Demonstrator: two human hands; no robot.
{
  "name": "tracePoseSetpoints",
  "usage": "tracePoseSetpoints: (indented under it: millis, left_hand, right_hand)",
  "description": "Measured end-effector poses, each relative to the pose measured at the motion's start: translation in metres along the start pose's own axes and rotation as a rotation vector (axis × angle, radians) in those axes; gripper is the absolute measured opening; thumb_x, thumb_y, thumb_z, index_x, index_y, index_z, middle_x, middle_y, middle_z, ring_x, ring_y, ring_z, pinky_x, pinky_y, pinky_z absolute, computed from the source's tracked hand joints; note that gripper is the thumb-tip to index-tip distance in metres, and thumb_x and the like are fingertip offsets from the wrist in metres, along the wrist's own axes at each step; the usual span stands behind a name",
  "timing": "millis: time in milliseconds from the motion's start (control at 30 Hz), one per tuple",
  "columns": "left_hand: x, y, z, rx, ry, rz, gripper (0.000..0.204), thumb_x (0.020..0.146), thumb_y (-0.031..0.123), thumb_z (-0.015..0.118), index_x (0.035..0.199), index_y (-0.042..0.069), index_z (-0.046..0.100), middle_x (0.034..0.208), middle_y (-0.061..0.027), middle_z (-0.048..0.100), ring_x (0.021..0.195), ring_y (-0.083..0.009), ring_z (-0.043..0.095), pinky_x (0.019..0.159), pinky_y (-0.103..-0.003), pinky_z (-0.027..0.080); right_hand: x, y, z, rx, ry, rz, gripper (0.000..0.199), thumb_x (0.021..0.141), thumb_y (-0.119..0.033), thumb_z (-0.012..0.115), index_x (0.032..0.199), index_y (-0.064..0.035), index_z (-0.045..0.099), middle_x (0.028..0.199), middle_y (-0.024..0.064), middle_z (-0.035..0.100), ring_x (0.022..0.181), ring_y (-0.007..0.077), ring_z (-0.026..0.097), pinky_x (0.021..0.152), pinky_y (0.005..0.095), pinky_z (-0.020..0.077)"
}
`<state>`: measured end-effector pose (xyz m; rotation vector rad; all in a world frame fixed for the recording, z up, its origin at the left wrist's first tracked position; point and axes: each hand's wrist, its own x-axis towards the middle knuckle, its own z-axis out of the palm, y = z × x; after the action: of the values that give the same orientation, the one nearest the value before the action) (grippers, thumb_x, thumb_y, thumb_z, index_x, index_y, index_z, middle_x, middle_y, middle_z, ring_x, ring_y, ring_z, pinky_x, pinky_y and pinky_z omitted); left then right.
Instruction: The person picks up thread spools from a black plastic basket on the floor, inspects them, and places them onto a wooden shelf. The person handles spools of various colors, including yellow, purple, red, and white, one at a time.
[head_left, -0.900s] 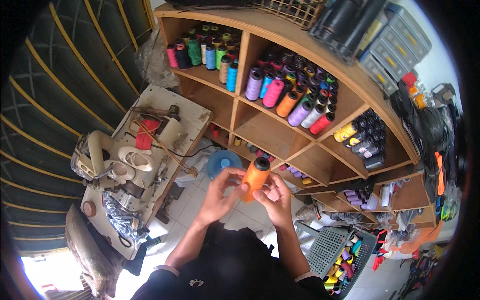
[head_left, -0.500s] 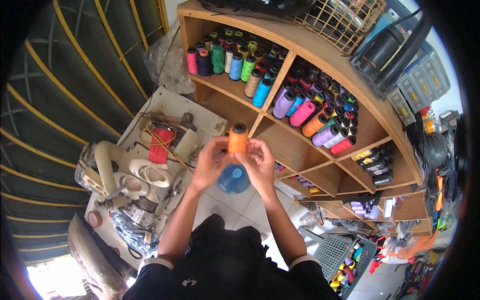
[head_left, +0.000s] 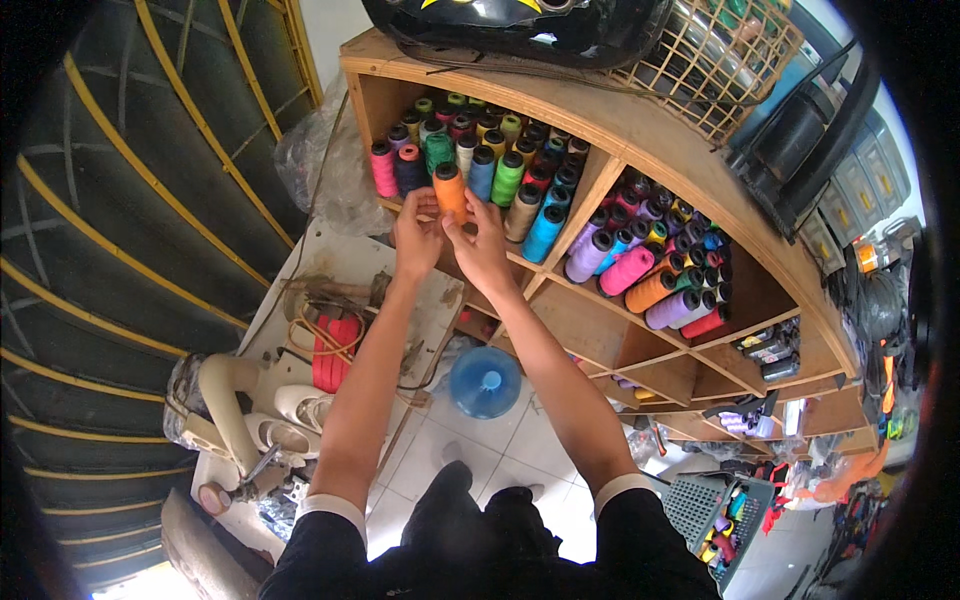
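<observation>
While they are reaching forward close together, the left hand (head_left: 417, 238) and the right hand (head_left: 481, 246) are holding a tapered orange cone of thread with a black top (head_left: 451, 197) between them. The left hand is closing on the cone's left side, and the right hand is clamping its lower right side. The orange cone is standing nearly upright at the front of the upper-left compartment of a light-brown wooden shelf unit (head_left: 594, 202); whether its base is touching the board cannot be told, as the fingers are covering it. Just left of it, a bright pink cone (head_left: 383, 173) and a dark navy cone (head_left: 409, 174) are standing; to its right, a medium-blue cone (head_left: 480, 177), a lime-green cone (head_left: 507, 182), a tan cone (head_left: 521, 216) and a turquoise cone (head_left: 543, 237) are lining the front. Below the hands, a round translucent blue plastic bottle (head_left: 485, 384) is resting on a pale tiled floor (head_left: 495, 434). On the left, a whitish worktable (head_left: 330, 258) is bearing a red strap bundle (head_left: 337, 350) and a cream-coloured curved-arm machine (head_left: 224, 402).
</observation>
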<state>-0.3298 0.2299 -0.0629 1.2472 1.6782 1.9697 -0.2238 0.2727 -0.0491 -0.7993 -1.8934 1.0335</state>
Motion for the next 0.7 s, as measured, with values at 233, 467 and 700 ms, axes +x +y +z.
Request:
tracePoseSetpoints:
  millis: [233,467,700]
  left_hand:
    - [0.019,-0.01,0.014,0.094,0.122,0.055,0.033,0.081,0.0,0.065,0.113,-0.001,0.056,0.103,-0.0132,0.057,0.096,-0.0217,0.061,0.076,-0.031,0.055]
    - [0.023,-0.008,0.015,0.211,0.058,0.09,0.032,0.081,0.002,0.066,0.111,-0.002,0.058,0.099,-0.0144,0.059,0.088,-0.0228,0.064,0.072,-0.033,0.056]
    - [0.021,-0.011,0.013,0.097,0.064,-0.073,0.024,0.081,0.001,0.066,0.102,-0.005,0.058,0.095,-0.015,0.062,0.085,-0.0217,0.063,0.073,-0.032,0.055]
  right_hand:
    - [0.018,0.008,0.01,0.089,-0.035,0.064,0.066,0.087,-0.027,0.063,0.14,-0.003,0.034,0.135,0.0227,0.034,0.122,0.0348,0.042,0.095,0.0397,0.0444]
    - [0.019,0.033,0.02,0.087,0.047,0.026,0.067,0.086,-0.027,0.062,0.139,0.0014,0.032,0.132,0.0243,0.037,0.121,0.0385,0.042,0.101,0.0434,0.037]
    - [0.017,0.042,0.025,-0.103,0.056,-0.076,0.065,0.087,-0.018,0.062,0.14,0.0024,0.029,0.12,0.0178,0.043,0.111,0.027,0.051,0.093,0.0368,0.0459]
